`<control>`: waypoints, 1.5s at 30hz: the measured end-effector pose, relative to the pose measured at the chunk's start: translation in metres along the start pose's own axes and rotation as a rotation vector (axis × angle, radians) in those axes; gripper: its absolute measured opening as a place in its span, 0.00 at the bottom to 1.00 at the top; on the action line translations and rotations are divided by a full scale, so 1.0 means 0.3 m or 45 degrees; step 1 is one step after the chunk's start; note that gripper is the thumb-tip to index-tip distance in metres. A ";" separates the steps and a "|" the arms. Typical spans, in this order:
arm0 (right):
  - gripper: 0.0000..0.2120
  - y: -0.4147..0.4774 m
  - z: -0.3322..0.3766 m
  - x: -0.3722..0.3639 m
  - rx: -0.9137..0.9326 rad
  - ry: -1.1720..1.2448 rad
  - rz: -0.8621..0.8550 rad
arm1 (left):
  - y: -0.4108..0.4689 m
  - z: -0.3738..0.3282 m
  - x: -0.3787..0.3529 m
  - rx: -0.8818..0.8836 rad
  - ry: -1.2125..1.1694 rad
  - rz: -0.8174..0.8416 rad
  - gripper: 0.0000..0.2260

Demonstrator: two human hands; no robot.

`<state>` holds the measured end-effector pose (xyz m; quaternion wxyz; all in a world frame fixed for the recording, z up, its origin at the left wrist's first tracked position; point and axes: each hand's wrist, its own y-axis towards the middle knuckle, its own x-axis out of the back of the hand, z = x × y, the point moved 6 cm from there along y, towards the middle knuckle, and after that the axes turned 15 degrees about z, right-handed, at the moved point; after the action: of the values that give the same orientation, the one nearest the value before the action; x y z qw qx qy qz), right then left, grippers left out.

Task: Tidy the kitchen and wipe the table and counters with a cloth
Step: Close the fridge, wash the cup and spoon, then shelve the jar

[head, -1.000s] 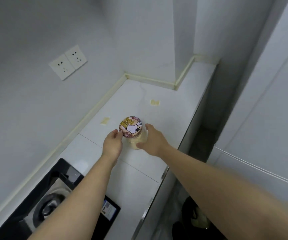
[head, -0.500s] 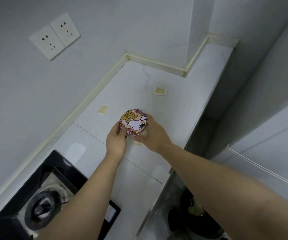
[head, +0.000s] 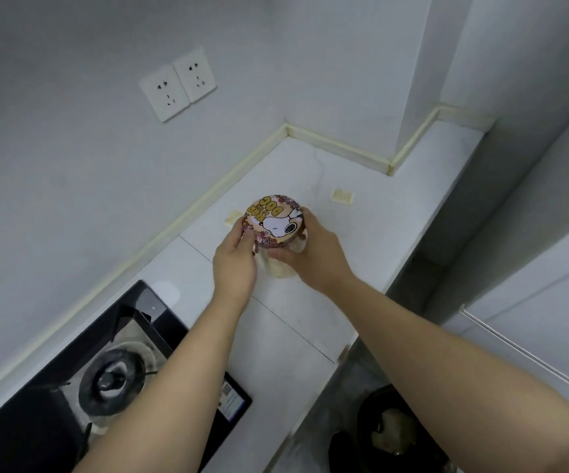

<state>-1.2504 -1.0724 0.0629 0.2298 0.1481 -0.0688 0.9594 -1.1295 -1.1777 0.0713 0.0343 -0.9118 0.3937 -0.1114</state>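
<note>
A glass jar (head: pixel 281 268) with pale contents and a cartoon-dog lid (head: pixel 272 221) is held above the white counter (head: pixel 361 230). My left hand (head: pixel 235 262) grips the lid's near-left rim with its fingers curled over it. My right hand (head: pixel 313 254) wraps round the jar's body from the right. Whether the jar's base touches the counter is hidden by my hands. No cloth is in view.
A black gas hob (head: pixel 105 380) with a round burner sits at the lower left. Two yellowish scraps (head: pixel 342 196) (head: pixel 232 218) lie on the counter beyond the jar. Wall sockets (head: pixel 178 83) are above. A dark bin (head: pixel 392 435) stands on the floor at lower right, next to a white cabinet (head: pixel 532 302).
My left hand has closed from beside the lid onto its rim. The jar has come nearer and the lid has turned, while my view has shifted.
</note>
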 end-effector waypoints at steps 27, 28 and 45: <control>0.17 -0.939 1.065 -0.163 0.979 0.216 0.446 | -1.370 -0.735 0.173 -0.666 0.146 -0.882 0.26; 0.17 -0.993 1.091 -0.191 0.999 0.230 0.477 | -1.447 -0.749 0.176 -0.675 0.159 -0.914 0.26; 0.14 -2.040 1.450 -0.943 1.227 0.399 1.062 | -2.828 -0.650 0.422 -0.676 0.233 -1.507 0.22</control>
<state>-0.6176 -0.7369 0.4246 -0.2462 0.0539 0.3512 0.9018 -0.4875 -0.6811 0.4108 -0.2927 -0.9388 -0.1593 -0.0877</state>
